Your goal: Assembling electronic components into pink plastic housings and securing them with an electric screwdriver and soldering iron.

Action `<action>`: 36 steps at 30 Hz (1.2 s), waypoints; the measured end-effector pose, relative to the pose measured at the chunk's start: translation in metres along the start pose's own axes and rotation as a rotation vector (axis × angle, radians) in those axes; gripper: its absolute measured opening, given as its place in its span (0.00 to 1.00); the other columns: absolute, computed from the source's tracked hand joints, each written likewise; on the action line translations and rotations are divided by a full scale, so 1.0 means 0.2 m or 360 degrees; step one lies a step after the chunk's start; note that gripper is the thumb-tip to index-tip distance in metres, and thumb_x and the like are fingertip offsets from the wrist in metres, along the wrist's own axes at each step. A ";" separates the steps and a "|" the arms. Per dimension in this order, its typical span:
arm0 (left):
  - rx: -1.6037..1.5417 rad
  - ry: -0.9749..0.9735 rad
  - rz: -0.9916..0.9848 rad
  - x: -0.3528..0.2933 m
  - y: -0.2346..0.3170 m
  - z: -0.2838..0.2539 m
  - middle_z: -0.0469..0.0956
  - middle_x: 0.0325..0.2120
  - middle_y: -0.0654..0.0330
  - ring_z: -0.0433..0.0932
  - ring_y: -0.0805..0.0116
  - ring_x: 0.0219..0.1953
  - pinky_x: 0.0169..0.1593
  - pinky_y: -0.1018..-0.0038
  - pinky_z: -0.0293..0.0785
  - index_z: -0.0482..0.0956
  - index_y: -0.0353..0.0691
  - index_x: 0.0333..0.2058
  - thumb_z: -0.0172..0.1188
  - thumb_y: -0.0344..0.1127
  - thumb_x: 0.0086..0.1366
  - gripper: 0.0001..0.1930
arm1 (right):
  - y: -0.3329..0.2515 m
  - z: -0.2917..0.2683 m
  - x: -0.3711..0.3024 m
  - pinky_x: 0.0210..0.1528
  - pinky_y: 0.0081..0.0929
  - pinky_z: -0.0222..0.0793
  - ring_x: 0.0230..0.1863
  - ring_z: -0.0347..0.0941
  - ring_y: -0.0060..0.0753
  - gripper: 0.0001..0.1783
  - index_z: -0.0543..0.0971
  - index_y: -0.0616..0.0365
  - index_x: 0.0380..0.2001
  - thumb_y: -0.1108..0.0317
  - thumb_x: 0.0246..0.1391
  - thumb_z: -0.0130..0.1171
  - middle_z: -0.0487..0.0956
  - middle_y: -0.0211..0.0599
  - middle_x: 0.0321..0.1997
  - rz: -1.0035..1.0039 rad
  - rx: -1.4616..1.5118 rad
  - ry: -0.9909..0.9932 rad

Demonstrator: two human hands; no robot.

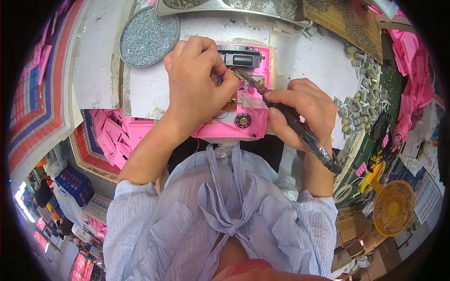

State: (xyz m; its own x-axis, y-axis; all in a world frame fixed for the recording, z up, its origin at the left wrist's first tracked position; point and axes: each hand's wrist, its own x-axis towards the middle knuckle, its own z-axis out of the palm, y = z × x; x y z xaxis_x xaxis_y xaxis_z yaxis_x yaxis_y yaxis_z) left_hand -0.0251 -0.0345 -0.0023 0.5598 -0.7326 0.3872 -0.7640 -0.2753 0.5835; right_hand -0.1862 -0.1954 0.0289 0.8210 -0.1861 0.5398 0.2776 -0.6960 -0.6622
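Note:
A pink plastic housing lies in front of me, with a black part at its far end and a round speaker-like part at its near end. Over its left side, my left hand pinches thin red and blue wires between thumb and fingers. My right hand is wrapped round pliers with black-covered handles. Their worn metal tip points far-left and meets the wires by my left fingertips; whether it grips them I cannot tell. Loose thin wires trail over the housing's near left part.
A round tray of small screws stands far left. Beyond the housing is a metal tray of small parts. Several small motors lie at the right. Pink plastic pieces fill a box at the left, and a yellow fan stands lower right.

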 end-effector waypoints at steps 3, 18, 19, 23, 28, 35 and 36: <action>-0.0008 0.0006 0.0015 0.00 -0.01 0.00 0.73 0.34 0.63 0.71 0.60 0.40 0.47 0.63 0.58 0.75 0.43 0.22 0.69 0.33 0.45 0.09 | 0.00 0.00 0.00 0.26 0.32 0.68 0.18 0.69 0.34 0.15 0.83 0.55 0.36 0.76 0.40 0.69 0.72 0.30 0.18 0.0000 -0.0001 -0.0014; -0.0050 0.0014 0.0007 -0.01 -0.01 0.00 0.74 0.34 0.63 0.71 0.61 0.40 0.48 0.63 0.58 0.76 0.42 0.22 0.69 0.33 0.45 0.09 | 0.01 0.01 0.00 0.27 0.30 0.68 0.19 0.72 0.35 0.14 0.84 0.57 0.34 0.77 0.38 0.69 0.79 0.32 0.22 -0.0024 -0.0013 0.0018; -0.0055 0.0017 0.0006 -0.01 -0.01 0.00 0.74 0.34 0.63 0.71 0.61 0.40 0.48 0.63 0.58 0.76 0.42 0.22 0.69 0.33 0.45 0.09 | 0.01 0.01 0.00 0.27 0.30 0.68 0.19 0.72 0.34 0.14 0.84 0.57 0.34 0.77 0.38 0.69 0.79 0.32 0.22 -0.0032 -0.0012 0.0021; -0.0061 0.0009 -0.0001 0.00 -0.01 0.00 0.74 0.34 0.63 0.71 0.61 0.40 0.48 0.63 0.58 0.77 0.43 0.22 0.69 0.33 0.45 0.08 | 0.02 0.02 -0.01 0.27 0.30 0.69 0.19 0.72 0.34 0.15 0.84 0.56 0.34 0.78 0.38 0.69 0.79 0.32 0.22 -0.0031 -0.0023 0.0004; -0.0068 0.0007 0.0008 0.00 -0.02 0.00 0.74 0.34 0.63 0.71 0.61 0.40 0.48 0.64 0.58 0.77 0.43 0.22 0.69 0.34 0.44 0.08 | 0.02 0.03 -0.01 0.27 0.29 0.69 0.19 0.72 0.34 0.14 0.83 0.56 0.34 0.78 0.38 0.69 0.78 0.31 0.21 -0.0069 -0.0022 0.0057; -0.0053 0.0025 0.0025 0.00 -0.01 0.00 0.73 0.34 0.63 0.71 0.61 0.40 0.47 0.63 0.59 0.77 0.43 0.22 0.69 0.33 0.44 0.08 | 0.01 0.01 -0.01 0.26 0.30 0.68 0.19 0.71 0.34 0.14 0.84 0.57 0.35 0.77 0.40 0.70 0.77 0.31 0.21 -0.0054 -0.0026 0.0031; -0.0053 0.0026 0.0029 0.00 -0.01 0.00 0.73 0.33 0.63 0.71 0.60 0.40 0.46 0.63 0.60 0.77 0.43 0.22 0.69 0.33 0.44 0.08 | 0.01 0.01 0.00 0.26 0.30 0.68 0.19 0.71 0.34 0.15 0.84 0.57 0.36 0.76 0.40 0.70 0.77 0.31 0.20 -0.0056 -0.0026 0.0032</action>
State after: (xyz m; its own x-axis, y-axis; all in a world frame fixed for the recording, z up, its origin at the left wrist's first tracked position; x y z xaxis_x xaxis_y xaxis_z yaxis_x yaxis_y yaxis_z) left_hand -0.0234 -0.0336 -0.0039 0.5511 -0.7271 0.4094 -0.7633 -0.2410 0.5995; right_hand -0.1850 -0.1943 0.0261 0.8006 -0.1751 0.5730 0.2979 -0.7135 -0.6342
